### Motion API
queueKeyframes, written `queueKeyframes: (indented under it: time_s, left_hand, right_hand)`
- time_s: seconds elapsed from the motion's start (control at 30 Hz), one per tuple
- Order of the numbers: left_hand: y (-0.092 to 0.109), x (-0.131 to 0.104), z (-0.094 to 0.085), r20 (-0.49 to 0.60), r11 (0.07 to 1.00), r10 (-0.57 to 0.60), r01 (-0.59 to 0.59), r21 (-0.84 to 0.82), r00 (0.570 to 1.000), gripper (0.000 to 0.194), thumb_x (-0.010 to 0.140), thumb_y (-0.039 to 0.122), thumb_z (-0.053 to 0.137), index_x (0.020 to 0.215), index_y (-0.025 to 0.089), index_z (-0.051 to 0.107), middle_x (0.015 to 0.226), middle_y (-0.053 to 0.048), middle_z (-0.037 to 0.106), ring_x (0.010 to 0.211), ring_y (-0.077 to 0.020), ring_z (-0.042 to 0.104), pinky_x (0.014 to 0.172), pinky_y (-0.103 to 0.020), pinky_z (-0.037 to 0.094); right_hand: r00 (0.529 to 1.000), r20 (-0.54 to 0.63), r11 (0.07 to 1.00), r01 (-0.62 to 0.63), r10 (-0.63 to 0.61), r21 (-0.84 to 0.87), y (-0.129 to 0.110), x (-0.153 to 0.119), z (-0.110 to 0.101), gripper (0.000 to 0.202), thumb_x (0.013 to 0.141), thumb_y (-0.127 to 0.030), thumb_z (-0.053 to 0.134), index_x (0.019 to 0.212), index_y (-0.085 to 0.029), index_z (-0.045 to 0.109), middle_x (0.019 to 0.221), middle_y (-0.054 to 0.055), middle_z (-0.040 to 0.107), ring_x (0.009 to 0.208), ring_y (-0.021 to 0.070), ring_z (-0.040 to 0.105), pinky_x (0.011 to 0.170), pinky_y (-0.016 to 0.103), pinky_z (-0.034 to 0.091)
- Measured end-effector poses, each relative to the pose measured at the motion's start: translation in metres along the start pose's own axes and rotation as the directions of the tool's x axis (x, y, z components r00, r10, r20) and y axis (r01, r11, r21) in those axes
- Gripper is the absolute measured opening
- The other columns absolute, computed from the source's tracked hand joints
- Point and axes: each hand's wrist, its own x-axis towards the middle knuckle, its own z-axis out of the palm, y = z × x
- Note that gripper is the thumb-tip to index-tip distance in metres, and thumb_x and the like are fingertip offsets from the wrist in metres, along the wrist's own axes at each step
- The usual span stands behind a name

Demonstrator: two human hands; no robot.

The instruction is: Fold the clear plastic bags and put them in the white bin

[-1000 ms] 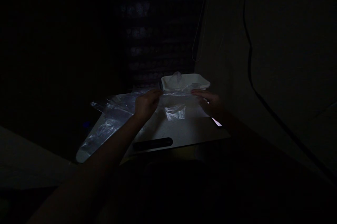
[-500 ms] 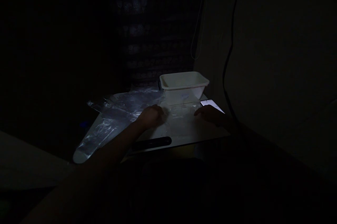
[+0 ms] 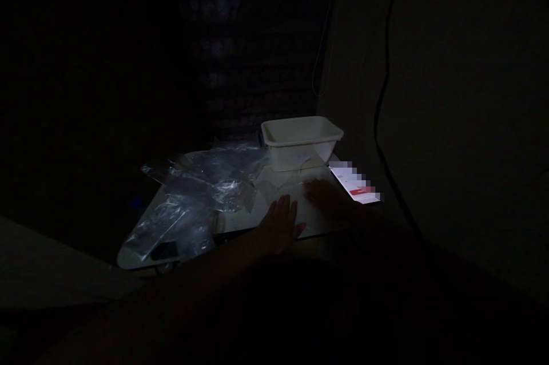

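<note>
My left hand (image 3: pixel 281 226) lies flat near the front edge of the small white table (image 3: pixel 240 219), its fingers apart and nothing in it. Farther back, in front of the tub, my right hand (image 3: pixel 322 196) rests palm down with fingers stretched out, dim in the shadow. Beneath and around it shows a faint clear plastic sheet or bag (image 3: pixel 287 182), flat on the tabletop; its edges are hard to make out. More crumpled clear plastic bags (image 3: pixel 184 210) cover the left part of the table.
A white plastic tub (image 3: pixel 300 154) stands at the back of the table. To the right lies a phone (image 3: pixel 354 185) with a lit screen. A dark cable (image 3: pixel 381 102) hangs along the right wall. The surroundings are very dark.
My left hand has come toward the front edge and opened flat. My right hand has moved left, away from the phone, which is now more fully visible. The phone screen now shows red.
</note>
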Motion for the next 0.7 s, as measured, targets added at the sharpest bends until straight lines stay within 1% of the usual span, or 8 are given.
queueKeyframes:
  time_s: [0.1,0.17,0.23,0.3,0.4,0.47,0.6,0.7]
  left_hand:
    - [0.010,-0.006,-0.001,-0.055,0.999,-0.043,0.044,0.006,0.998,0.060,0.082,0.045,0.016,0.124,0.004,0.025,0.131,-0.021,0.022,0.121,-0.0291,0.017,0.093,-0.041,0.022]
    - [0.015,-0.003,-0.003,-0.107,0.998,-0.056,0.056,0.001,0.993,0.056,0.082,0.044,0.018,0.118,0.005,0.036,0.125,-0.020,0.033,0.116,-0.0291,0.029,0.089,-0.041,0.028]
    - [0.014,0.006,-0.005,-0.142,0.999,0.033,-0.036,-0.020,0.989,0.043,0.082,0.036,0.022,0.102,0.009,0.049,0.111,-0.015,0.048,0.101,-0.0241,0.045,0.081,-0.036,0.036]
    - [0.009,0.019,-0.006,-0.175,0.996,0.082,-0.086,-0.020,0.981,0.036,0.083,0.022,0.020,0.090,0.009,0.053,0.093,-0.013,0.055,0.088,-0.0190,0.051,0.076,-0.030,0.039]
    - [-0.003,0.035,-0.005,-0.230,0.991,0.132,-0.134,0.009,0.964,0.034,0.082,0.015,0.021,0.097,0.006,0.050,0.096,-0.013,0.054,0.091,-0.0165,0.049,0.082,-0.028,0.036]
    - [-0.009,0.038,-0.002,-0.228,0.992,0.127,-0.124,0.030,0.965,0.036,0.081,0.021,0.025,0.106,0.003,0.045,0.107,-0.016,0.050,0.101,-0.0189,0.044,0.089,-0.030,0.031]
    - [-0.008,0.032,0.005,-0.181,0.999,0.037,-0.030,0.044,0.983,0.055,0.082,0.037,0.021,0.120,-0.002,0.029,0.127,-0.022,0.030,0.119,-0.0265,0.023,0.096,-0.038,0.019]
    - [0.000,0.023,0.006,-0.114,0.999,0.043,-0.039,0.033,0.993,0.061,0.082,0.042,0.016,0.124,-0.002,0.022,0.130,-0.022,0.022,0.121,-0.0279,0.015,0.096,-0.039,0.016]
  right_hand:
    - [0.996,0.042,0.996,-0.076,0.079,-0.052,0.008,-0.002,-0.009,0.032,0.080,-0.018,0.029,0.101,-0.011,0.053,0.112,0.014,0.051,0.107,0.0232,0.042,0.089,0.042,0.033]
    - [0.990,0.074,0.992,-0.117,0.120,-0.035,0.007,0.001,-0.014,0.032,0.078,-0.015,0.030,0.100,-0.010,0.054,0.108,0.014,0.054,0.101,0.0221,0.048,0.087,0.039,0.036]
    - [0.987,0.110,0.993,-0.116,0.113,0.015,0.001,0.006,-0.016,0.032,0.076,-0.013,0.033,0.098,-0.010,0.055,0.104,0.013,0.057,0.096,0.0206,0.051,0.085,0.037,0.038]
    - [0.990,0.122,0.993,-0.085,0.075,0.082,-0.006,0.010,-0.014,0.034,0.072,-0.010,0.034,0.099,-0.012,0.055,0.104,0.011,0.057,0.096,0.0188,0.052,0.085,0.035,0.039]
    - [0.995,0.090,0.990,-0.061,0.050,0.126,-0.012,0.012,-0.012,0.039,0.069,-0.008,0.034,0.104,-0.012,0.053,0.109,0.011,0.054,0.100,0.0176,0.050,0.086,0.034,0.039]
    - [0.996,0.084,0.992,-0.050,0.040,0.116,-0.014,0.013,-0.014,0.040,0.069,-0.007,0.035,0.104,-0.011,0.053,0.109,0.011,0.054,0.100,0.0185,0.050,0.085,0.035,0.039]
    - [0.991,0.133,0.995,-0.027,0.015,0.093,-0.016,0.016,-0.024,0.037,0.069,-0.008,0.035,0.100,-0.011,0.056,0.103,0.012,0.058,0.095,0.0210,0.052,0.084,0.038,0.038]
    - [0.990,0.142,0.994,-0.025,0.009,0.108,-0.016,0.022,-0.022,0.038,0.070,-0.007,0.034,0.102,-0.011,0.055,0.106,0.011,0.056,0.097,0.0198,0.051,0.084,0.035,0.037]
